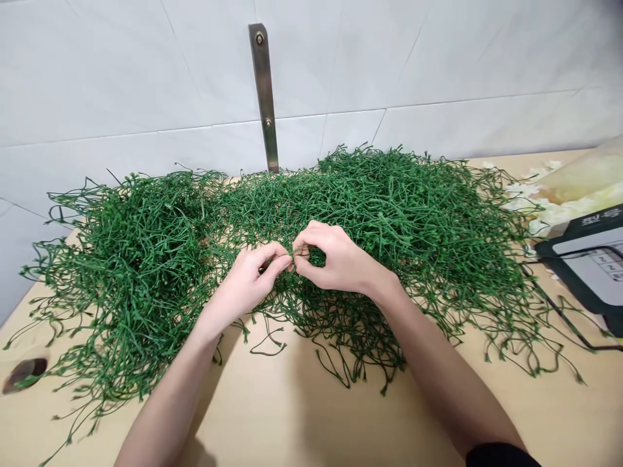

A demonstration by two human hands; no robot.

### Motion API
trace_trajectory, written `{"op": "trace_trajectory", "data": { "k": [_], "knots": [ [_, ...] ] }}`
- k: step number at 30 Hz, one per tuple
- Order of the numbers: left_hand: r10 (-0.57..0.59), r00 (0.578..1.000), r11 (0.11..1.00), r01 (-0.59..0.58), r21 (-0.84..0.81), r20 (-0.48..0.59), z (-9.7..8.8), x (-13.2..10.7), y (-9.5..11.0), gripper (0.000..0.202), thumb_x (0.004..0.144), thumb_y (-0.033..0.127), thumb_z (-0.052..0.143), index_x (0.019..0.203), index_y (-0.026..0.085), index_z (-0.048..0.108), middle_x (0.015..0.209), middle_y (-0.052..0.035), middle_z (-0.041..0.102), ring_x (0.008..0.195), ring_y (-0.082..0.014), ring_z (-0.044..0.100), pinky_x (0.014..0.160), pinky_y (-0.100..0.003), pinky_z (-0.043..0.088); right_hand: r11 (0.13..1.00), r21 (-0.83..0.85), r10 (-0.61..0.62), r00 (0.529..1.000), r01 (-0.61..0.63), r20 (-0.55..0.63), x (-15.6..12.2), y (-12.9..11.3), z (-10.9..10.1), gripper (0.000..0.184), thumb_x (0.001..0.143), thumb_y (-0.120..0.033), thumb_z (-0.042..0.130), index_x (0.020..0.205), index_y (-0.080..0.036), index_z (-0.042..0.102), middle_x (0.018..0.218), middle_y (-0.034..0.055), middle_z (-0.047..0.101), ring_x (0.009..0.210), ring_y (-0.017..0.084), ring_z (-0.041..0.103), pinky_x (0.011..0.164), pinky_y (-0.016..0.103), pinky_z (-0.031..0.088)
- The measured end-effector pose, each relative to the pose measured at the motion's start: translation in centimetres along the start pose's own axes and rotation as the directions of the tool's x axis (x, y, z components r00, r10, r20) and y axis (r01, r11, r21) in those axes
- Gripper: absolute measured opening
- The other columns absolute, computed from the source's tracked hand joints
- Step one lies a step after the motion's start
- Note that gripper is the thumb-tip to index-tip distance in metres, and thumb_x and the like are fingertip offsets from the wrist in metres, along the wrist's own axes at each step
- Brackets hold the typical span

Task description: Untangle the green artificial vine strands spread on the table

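My left hand (257,272) and my right hand (335,256) meet in the middle, fingertips almost touching. Each is closed in a pinch between thumb and forefinger. A thin green plastic stem (302,250) shows at the pinched fingertips, mostly hidden by them. Under and behind both hands spreads a big tangle of green plastic stems (413,214) with small forked tips. Left of my hands another thick heap of the same stems (141,259) lies on the wooden table (272,402). A few loose stems lie on the wood just below my wrists.
A metal bracket (265,97) is bolted to the white tiled wall (121,71) behind the heaps. At right are white artificial flowers (545,217), a dark-framed item with a pale panel (591,250) and a black cord (559,311). A dark round hole or spot (24,375) marks the table's left side.
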State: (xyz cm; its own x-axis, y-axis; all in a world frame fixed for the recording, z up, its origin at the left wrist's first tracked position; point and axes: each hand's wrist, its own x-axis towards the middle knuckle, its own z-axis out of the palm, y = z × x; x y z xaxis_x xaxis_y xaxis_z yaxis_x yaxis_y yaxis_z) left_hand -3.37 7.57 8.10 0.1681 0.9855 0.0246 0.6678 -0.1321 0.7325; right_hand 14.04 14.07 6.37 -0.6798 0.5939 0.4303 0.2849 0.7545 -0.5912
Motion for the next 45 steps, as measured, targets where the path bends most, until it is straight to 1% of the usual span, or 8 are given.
{"op": "trace_trajectory", "data": {
  "k": [4,10,20,26,28,33,39,45],
  "knots": [
    [0.057,0.998,0.997,-0.055,0.055,-0.02,0.1,-0.1,0.3,0.024,0.094,0.025,0.047,0.074,0.018,0.058,0.061,0.0064,0.047,0.056,-0.0082,0.039,0.057,-0.022,0.03,0.999,0.033,-0.019,0.999,0.018,0.046,0.1,0.2,0.2,0.028,0.077,-0.015,0.051,0.052,-0.019,0.039,0.051,-0.0029,0.041,0.061,0.012,0.038,0.063,0.027,0.034],
    [0.09,0.995,0.995,-0.092,0.034,0.045,0.0,-0.1,0.6,0.027,0.096,0.025,0.044,0.072,0.018,0.053,0.059,0.0074,0.043,0.053,-0.0073,0.035,0.055,-0.021,0.028,0.961,0.266,-0.071,0.996,0.081,-0.045,0.1,0.2,0.3,0.022,0.073,-0.01,0.049,0.055,-0.017,0.057,0.054,-0.0003,0.056,0.062,0.013,0.046,0.064,0.027,0.04],
    [0.027,1.0,1.0,-0.027,0.014,0.002,-0.7,-0.5,0.5,0.031,0.096,0.028,0.043,0.074,0.018,0.062,0.053,0.0067,0.038,0.048,-0.0082,0.03,0.05,-0.024,0.025,0.931,0.312,-0.173,0.982,0.188,-0.074,0.0,1.1,-0.1,0.031,0.077,0.001,0.041,0.059,-0.018,0.059,0.06,-0.0001,0.06,0.064,0.012,0.054,0.065,0.026,0.046],
    [-0.041,0.988,0.994,0.025,-0.107,-0.151,-0.7,-0.1,0.2,0.031,0.091,0.038,0.051,0.074,0.016,0.065,0.061,0.0027,0.052,0.053,-0.0092,0.037,0.048,-0.022,0.028,0.986,0.166,0.03,0.982,0.001,-0.184,-0.2,0.1,-1.0,0.009,0.082,-0.017,0.061,0.09,-0.018,0.065,0.093,0.004,0.071,0.086,0.016,0.064,0.083,0.031,0.05],
    [-0.027,0.984,0.994,0.009,-0.105,-0.178,-0.5,-0.1,0.3,0.029,0.089,0.037,0.054,0.074,0.015,0.066,0.068,0.0004,0.059,0.056,-0.0097,0.042,0.048,-0.022,0.03,0.965,0.262,0.062,0.991,-0.029,-0.119,-0.2,-0.3,-0.9,0.029,0.078,-0.029,0.072,0.103,-0.018,0.061,0.105,0.0048,0.071,0.098,0.018,0.065,0.091,0.032,0.048],
    [-0.035,0.99,0.998,0.028,-0.051,-0.14,-0.5,-0.3,0.5,0.033,0.088,0.04,0.056,0.072,0.015,0.069,0.055,0.0025,0.054,0.05,-0.009,0.037,0.046,-0.022,0.028,0.924,0.351,0.157,0.987,-0.153,0.018,0.0,-0.3,-0.1,0.04,0.073,-0.032,0.079,0.105,-0.018,0.059,0.084,-0.0005,0.073,0.083,0.015,0.068,0.085,0.029,0.048],
    [0.017,0.987,0.997,-0.006,0.074,-0.157,-0.4,-0.5,0.4,0.037,0.092,0.037,0.05,0.063,0.015,0.06,0.053,0.0035,0.051,0.05,-0.0086,0.039,0.05,-0.022,0.03,0.965,0.205,0.166,0.986,-0.163,0.001,0.0,-0.1,0.2,0.015,0.082,-0.032,0.07,0.081,-0.017,0.069,0.08,0.0016,0.074,0.073,0.014,0.068,0.079,0.029,0.048],
    [-0.033,0.977,0.992,0.057,0.109,-0.209,-0.3,-0.3,0.7,0.041,0.093,0.033,0.047,0.055,0.017,0.045,0.047,0.006,0.036,0.046,-0.0076,0.031,0.049,-0.024,0.024,0.95,-0.311,-0.069,0.971,-0.006,-0.23,-0.1,-0.5,0.4,0.035,0.086,-0.036,0.063,0.111,-0.012,0.063,0.11,0.014,0.069,0.103,0.027,0.059,0.092,0.043,0.042]
  ]
}}
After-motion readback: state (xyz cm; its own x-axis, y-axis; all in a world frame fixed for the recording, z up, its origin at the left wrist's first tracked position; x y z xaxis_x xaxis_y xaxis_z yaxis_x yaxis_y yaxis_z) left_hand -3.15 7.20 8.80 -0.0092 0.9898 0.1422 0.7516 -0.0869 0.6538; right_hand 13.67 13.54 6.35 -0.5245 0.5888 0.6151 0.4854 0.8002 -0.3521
